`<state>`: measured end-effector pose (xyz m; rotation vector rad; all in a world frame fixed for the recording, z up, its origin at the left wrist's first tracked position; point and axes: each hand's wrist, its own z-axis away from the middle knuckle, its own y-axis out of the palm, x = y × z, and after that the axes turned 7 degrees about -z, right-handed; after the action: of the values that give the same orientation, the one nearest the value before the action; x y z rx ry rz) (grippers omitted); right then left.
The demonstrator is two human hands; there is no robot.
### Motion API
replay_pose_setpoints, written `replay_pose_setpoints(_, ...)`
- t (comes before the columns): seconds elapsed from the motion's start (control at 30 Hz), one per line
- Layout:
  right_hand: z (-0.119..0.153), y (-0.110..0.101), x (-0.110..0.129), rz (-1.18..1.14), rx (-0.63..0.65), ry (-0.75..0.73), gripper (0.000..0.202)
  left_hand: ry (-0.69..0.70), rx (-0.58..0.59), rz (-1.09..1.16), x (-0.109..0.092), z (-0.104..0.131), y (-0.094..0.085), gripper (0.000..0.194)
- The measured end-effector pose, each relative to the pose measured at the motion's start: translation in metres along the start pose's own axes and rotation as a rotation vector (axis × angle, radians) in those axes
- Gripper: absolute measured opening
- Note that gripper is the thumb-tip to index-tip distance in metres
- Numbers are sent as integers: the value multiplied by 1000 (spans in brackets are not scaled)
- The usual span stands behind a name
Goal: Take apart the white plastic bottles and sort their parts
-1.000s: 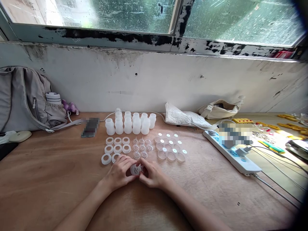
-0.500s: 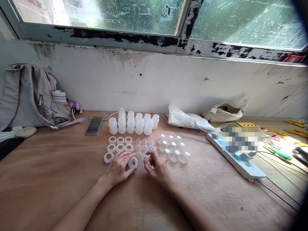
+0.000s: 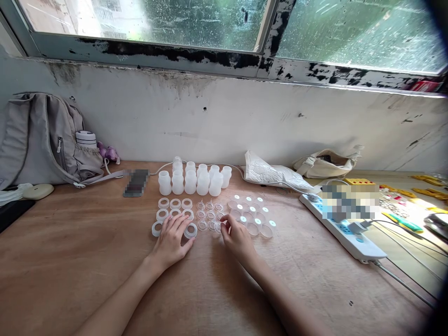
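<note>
My left hand [image 3: 171, 239] rests on the table with thumb and fingers curved around a translucent white plastic ring [image 3: 191, 231], gripping it at the near end of the white rings. More of those white rings [image 3: 164, 203] lie in rows beyond, some partly hidden by my fingers. My right hand [image 3: 239, 239] has its thumb and index finger pinched at the edge of a small clear plastic ring [image 3: 217, 227]. This ring is at the near right corner of a grid of similar clear rings [image 3: 200, 215]. Right of them are clear round discs [image 3: 252, 228], with small white dots [image 3: 272, 224] among them.
Several translucent white bottles [image 3: 190, 182] stand behind the rings. A phone [image 3: 136, 183] and grey backpack [image 3: 63, 140] are at left. A silver padded bag [image 3: 276, 175], a cream pouch [image 3: 327, 162] and a white power strip [image 3: 343, 228] with cables occupy the right side.
My left hand has shifted the white ring slightly left and away from me, closer to the rows. My right hand has moved a little right along the clear rings.
</note>
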<state>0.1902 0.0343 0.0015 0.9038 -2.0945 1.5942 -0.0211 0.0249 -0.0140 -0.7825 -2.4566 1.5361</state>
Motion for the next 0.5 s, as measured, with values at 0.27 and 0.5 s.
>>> replay_pose_setpoints(0.27, -3, -4, -5, 114, -17, 81, 12, -32, 9, 3, 2, 1, 1, 32)
replay_pose_setpoints(0.5, -3, -1, -9, 101, 6, 76, 12, -46, -1, 12, 1, 0, -2, 21)
